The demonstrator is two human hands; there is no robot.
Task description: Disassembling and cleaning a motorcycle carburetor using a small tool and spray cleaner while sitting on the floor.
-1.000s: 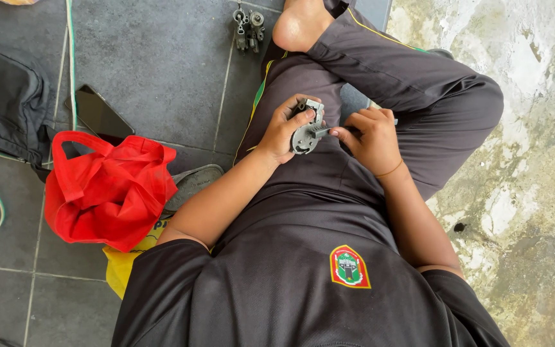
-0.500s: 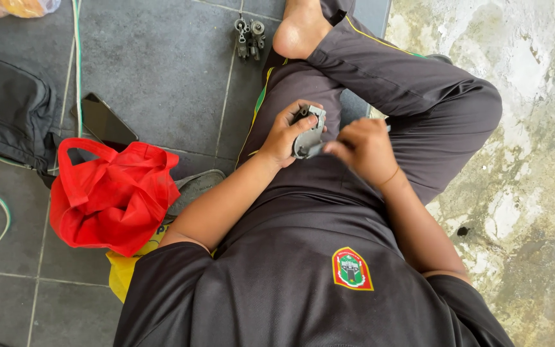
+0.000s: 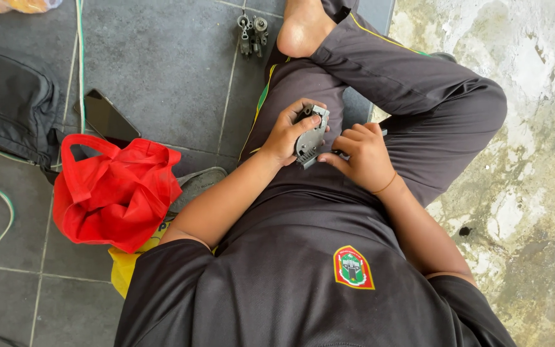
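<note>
The left hand [image 3: 288, 136] is clamped around a small grey metal part [image 3: 310, 136], flat and plate-like with holes and notched edges; the fingers cover much of its left side, so its full outline is hard to make out. The part sits over the person's lap, above the crossed legs in dark trousers. The right hand [image 3: 364, 156] is curled shut just beside the part, its fingertips meeting the part's lower right edge; it seems to pinch something thin and dark there, though what it is cannot be told. A thin band circles the right wrist.

On the grey tiled floor [image 3: 162, 64] to the left lies a crumpled red cloth bag [image 3: 114, 193] with something yellow partly hidden beneath it. A dark, glossy phone [image 3: 106, 117] lies flat near it. A small metal assembly [image 3: 252, 32] stands by the bare foot [image 3: 303, 29], which is cut off by the top edge
</note>
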